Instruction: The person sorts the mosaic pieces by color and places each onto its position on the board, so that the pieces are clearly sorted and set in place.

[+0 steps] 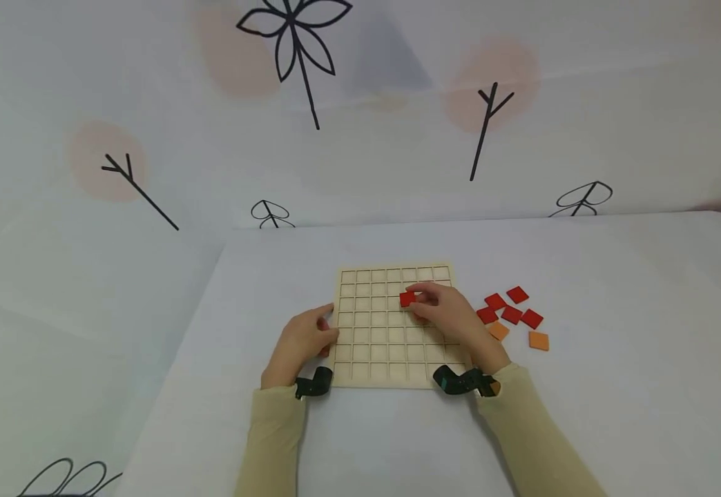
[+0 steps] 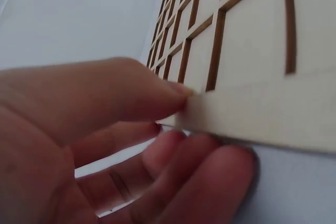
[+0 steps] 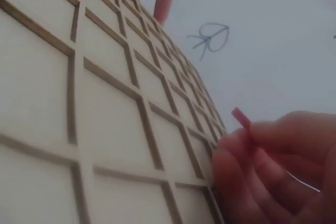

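A pale wooden grid board (image 1: 369, 373), divided into square recesses, lies on the white table. At its left edge my left hand (image 1: 301, 342) grips the border. In the left wrist view the thumb (image 2: 152, 95) presses on the rim and the other fingers curl at the underside. Above the board's upper right part, my right hand (image 1: 450, 316) pinches a small red square tile (image 1: 407, 299) between thumb and fingers. The right wrist view shows this red tile (image 3: 241, 118) edge-on, raised off the grid. The recesses that show hold no tiles.
Right of the board lie several loose red tiles (image 1: 512, 315), with an orange tile (image 1: 539, 340) and another orange tile (image 1: 498, 331) by the right wrist. Behind the table (image 1: 634, 331) hangs a pale cloth backdrop (image 1: 391, 159) with plant drawings.
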{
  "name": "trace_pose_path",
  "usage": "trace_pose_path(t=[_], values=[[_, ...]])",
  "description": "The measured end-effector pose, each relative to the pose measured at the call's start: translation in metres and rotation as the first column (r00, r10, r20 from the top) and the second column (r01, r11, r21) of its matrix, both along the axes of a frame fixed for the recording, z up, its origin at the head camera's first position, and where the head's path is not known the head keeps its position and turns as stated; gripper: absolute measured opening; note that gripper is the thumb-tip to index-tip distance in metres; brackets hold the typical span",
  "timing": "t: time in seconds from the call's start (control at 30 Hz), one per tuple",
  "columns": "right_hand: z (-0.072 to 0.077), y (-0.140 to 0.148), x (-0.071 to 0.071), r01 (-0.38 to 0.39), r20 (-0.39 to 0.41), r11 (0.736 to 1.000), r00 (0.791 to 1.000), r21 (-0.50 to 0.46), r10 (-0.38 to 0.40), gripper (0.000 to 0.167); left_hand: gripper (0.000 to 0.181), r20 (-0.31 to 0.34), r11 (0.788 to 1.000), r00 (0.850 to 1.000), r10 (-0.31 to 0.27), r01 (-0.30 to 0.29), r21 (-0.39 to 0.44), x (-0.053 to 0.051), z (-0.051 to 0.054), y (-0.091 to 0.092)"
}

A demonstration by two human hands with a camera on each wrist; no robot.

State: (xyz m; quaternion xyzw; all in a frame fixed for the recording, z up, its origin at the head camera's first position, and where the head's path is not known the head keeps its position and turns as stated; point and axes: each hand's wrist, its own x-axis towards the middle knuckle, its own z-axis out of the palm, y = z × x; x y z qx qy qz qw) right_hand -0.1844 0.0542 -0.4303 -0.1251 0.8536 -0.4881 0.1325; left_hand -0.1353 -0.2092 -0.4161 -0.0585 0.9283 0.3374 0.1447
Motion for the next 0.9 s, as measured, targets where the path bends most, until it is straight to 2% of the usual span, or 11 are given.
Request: trace_pose_path(t=[0.1, 0.23, 0.3, 0.43, 0.57, 0.9], values=[[-0.004, 0.001, 0.004, -0.008, -0.001, 1.000, 1.000, 0.003, 0.008, 0.036, 0.054, -0.037, 1.000, 0.999, -0.010, 0.009, -0.020, 0.002, -0.008, 0.003], [-0.003, -0.005, 0.004, -0.019, -0.050, 0.999, 0.999, 0.028, 0.020, 0.036, 0.048, -0.134, 0.996, 0.991, -0.013, 0.001, -0.087, 0.002, -0.014, 0.004], [-0.002, -0.010, 0.003, -0.019, -0.064, 0.999, 0.998, 0.045, 0.022, 0.035, 0.047, -0.155, 0.997, 0.988, -0.010, -0.001, -0.073, 0.001, -0.017, 0.003], [-0.002, -0.022, 0.001, -0.028, -0.042, 0.998, 0.999, 0.056, 0.030, 0.036, 0.049, -0.135, 0.999, 0.991, 0.005, -0.010, -0.031, 0.001, -0.021, 0.000], [-0.004, -0.034, -0.001, -0.036, -0.023, 0.998, 0.999, 0.045, 0.037, 0.037, 0.050, -0.099, 1.000, 0.995, -0.014, 0.013, -0.004, -0.002, -0.022, -0.003], [-0.003, -0.065, -0.010, -0.030, -0.073, 0.998, 0.997, 0.047, 0.034, 0.034, 0.052, -0.058, 1.000, 0.998, -0.012, 0.011, -0.005, -0.007, -0.016, -0.007]])
